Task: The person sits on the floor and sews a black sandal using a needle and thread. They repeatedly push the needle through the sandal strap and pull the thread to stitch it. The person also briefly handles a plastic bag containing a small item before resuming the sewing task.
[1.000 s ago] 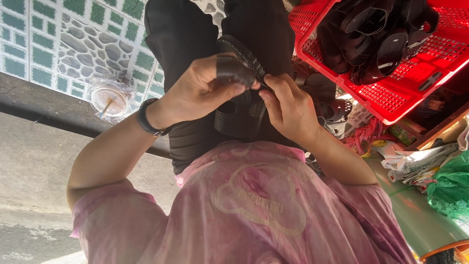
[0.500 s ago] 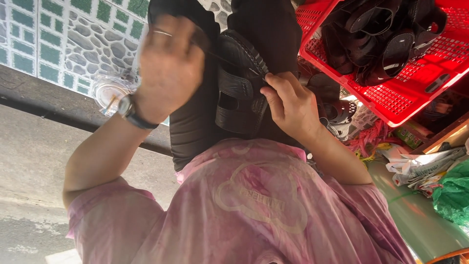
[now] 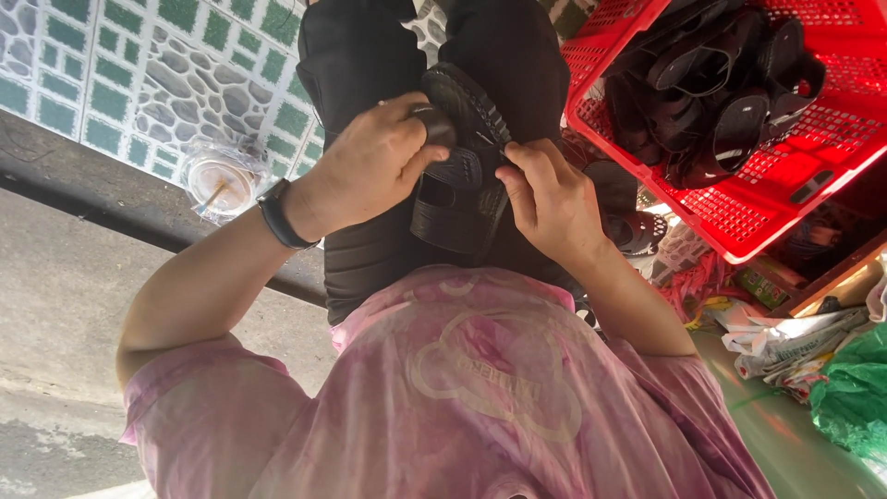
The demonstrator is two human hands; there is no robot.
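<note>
A black slide sandal (image 3: 459, 211) rests on my lap, across my black trousers (image 3: 356, 55), its ridged sole edge turned up. My left hand (image 3: 370, 162), with a black watch (image 3: 277, 214) on the wrist, is closed around the sandal's upper end and strap. My right hand (image 3: 545, 199) pinches the strap and side of the same sandal with its fingertips. Both hands touch the sandal at once. My pink patterned shirt (image 3: 480, 388) fills the lower part of the view.
A red plastic basket (image 3: 739, 231) holding several black sandals stands at the upper right. A clear plastic cup with a straw (image 3: 214, 180) sits on the green-tiled ground at the left. Crumpled paper and a green plastic bag (image 3: 855, 397) lie at the right.
Half a second ago my left hand was lifted off the sandal, raised to the left. It has come back down onto the sandal's upper end. My right hand stayed on the sandal.
</note>
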